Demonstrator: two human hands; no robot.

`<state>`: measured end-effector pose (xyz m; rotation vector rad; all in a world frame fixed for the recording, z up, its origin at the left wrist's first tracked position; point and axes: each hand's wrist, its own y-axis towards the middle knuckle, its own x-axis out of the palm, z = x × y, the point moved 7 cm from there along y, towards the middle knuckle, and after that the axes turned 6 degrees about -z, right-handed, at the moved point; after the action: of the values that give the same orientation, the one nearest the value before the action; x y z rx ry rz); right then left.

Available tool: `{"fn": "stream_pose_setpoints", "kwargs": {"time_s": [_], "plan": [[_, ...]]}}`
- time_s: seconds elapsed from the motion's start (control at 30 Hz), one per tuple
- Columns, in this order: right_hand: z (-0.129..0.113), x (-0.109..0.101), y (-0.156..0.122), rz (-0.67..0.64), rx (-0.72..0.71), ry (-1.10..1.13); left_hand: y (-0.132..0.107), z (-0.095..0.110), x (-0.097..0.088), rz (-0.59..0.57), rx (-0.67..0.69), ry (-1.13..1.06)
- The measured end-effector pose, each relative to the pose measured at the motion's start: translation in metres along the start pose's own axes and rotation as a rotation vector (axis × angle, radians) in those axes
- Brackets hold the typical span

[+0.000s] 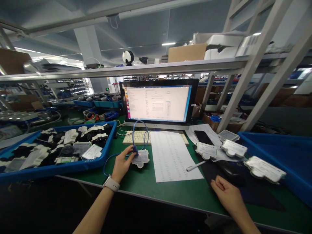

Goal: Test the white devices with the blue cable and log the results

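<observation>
My left hand (123,161) pinches the blue connector (135,150) of a looped blue cable (133,131) against the left edge of a white module (141,159). A small red light glows on the module beside the fingertips. Whether the connector is fully seated in it cannot be seen. My right hand (226,192) rests near the desk's front edge, fingers curled into a loose fist with nothing visible in them. Just beyond it lies a black mouse (230,172) on a dark mouse pad (259,191). A printed sheet (172,159) lies between my hands, with a pen (196,166) across its right edge.
A blue tray (110,143) full of black and white modules stands left; another blue tray (268,143) stands right. Several white modules (264,169) and a phone (204,137) lie on the right. Behind the keyboard (129,138) is a lit monitor (156,104), under a shelf (156,68).
</observation>
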<state>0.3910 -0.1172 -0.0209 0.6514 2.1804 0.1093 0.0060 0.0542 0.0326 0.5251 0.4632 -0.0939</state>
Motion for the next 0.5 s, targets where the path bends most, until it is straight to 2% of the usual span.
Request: {"fn": "stream_pose_setpoints", "kwargs": {"time_s": [0.13, 0.23, 0.3, 0.4, 0.5], "plan": [[0.0, 0.002, -0.001, 0.011, -0.018, 0.015, -0.005, 0.0, 0.002, 0.033, 0.091, 0.02], [-0.003, -0.006, -0.004, 0.085, -0.051, 0.059, -0.013, -0.002, 0.003, 0.11, 0.198, 0.06], [-0.006, -0.02, -0.005, 0.186, -0.079, 0.057, -0.017, -0.003, 0.004, 0.15, 0.28, 0.097], [-0.008, -0.048, 0.001, 0.333, -0.156, -0.067, -0.02, -0.001, 0.004, 0.19, 0.396, 0.154], [-0.001, -0.065, 0.015, 0.377, -0.263, -0.241, -0.021, 0.004, 0.004, 0.201, 0.459, 0.194]]}}
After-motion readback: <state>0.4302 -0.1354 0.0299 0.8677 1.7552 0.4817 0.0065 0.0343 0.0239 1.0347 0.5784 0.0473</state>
